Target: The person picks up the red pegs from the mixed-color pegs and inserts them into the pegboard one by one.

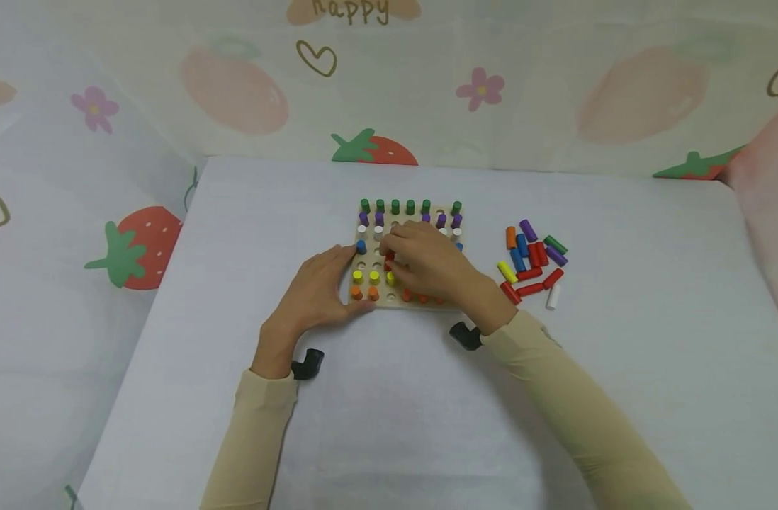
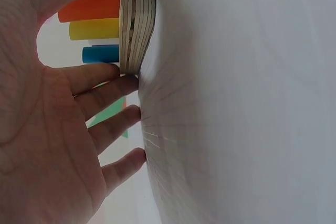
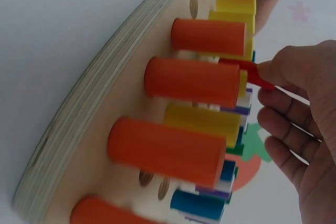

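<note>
A wooden pegboard lies on the white cloth with rows of coloured pegs standing in its holes. Green pegs line the back row, orange pegs the front. My left hand rests around the front left corner, thumb at the front edge and fingertips along the left side. Those fingers look straight in the left wrist view, touching the board edge and the cloth. Between thumb and index finger, my right hand pinches a red peg over the board. Orange pegs hide its lower end.
Right of the board lies a loose pile of pegs, among them a white peg, an orange peg and several red ones. A black curved piece sits at the left wrist, another at the right wrist. Patterned cloth hangs behind.
</note>
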`<state>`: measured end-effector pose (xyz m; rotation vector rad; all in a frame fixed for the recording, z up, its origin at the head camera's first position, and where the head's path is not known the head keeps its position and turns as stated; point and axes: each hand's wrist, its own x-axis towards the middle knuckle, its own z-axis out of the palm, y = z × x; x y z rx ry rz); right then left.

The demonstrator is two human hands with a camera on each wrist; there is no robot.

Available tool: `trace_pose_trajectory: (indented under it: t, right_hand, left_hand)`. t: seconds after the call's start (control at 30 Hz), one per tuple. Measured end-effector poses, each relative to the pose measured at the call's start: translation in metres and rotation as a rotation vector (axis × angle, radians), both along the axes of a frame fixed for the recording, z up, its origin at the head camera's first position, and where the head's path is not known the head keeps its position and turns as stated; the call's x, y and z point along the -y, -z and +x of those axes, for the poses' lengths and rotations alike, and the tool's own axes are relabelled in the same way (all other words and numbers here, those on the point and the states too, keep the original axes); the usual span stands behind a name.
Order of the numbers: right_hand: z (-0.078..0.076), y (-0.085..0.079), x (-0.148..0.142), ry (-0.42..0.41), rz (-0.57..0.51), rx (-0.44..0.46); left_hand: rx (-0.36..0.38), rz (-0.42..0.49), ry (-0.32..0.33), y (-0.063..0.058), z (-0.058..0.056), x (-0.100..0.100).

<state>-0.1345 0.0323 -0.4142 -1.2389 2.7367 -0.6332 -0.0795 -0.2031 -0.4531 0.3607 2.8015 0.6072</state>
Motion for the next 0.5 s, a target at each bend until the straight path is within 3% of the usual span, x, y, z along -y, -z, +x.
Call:
trace_pose_trajectory:
  t: [0.5]
  right_hand:
    - [-0.004, -0.007, 0.028, -0.039, 0.049, 0.012]
  left_hand:
    - [-0.027, 0.020, 0.021, 0.001, -0.001, 0.002]
